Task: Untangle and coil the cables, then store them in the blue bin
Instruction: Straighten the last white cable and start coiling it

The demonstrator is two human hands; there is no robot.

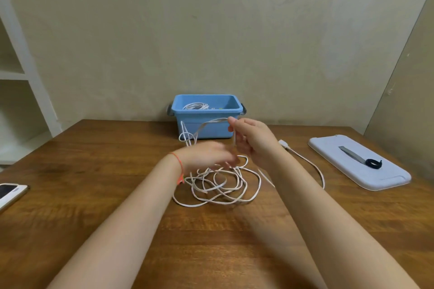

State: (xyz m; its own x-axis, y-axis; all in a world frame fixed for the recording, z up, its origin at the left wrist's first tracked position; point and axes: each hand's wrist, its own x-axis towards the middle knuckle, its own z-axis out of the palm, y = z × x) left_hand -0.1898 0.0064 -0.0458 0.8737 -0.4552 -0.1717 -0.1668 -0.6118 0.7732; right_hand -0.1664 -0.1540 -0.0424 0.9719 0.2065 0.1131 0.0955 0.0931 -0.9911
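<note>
A tangle of white cable (223, 185) lies on the wooden table (94, 195) in front of me. My right hand (251, 141) is raised above it, pinching a strand of the white cable that loops left in front of the blue bin (207, 122). My left hand (206, 156) is blurred, low over the tangle's far edge, fingers among the strands; whether it grips one I cannot tell. One cable end with a white plug (283, 143) trails right of my right wrist. The bin stands at the table's back edge and holds a coiled white cable (196, 106).
The bin's pale lid (359, 163) lies flat at the right with a grey strap and a dark cable tie (373, 163) on it. A phone (9, 193) sits at the table's left edge. White shelves stand at the far left, a wall behind.
</note>
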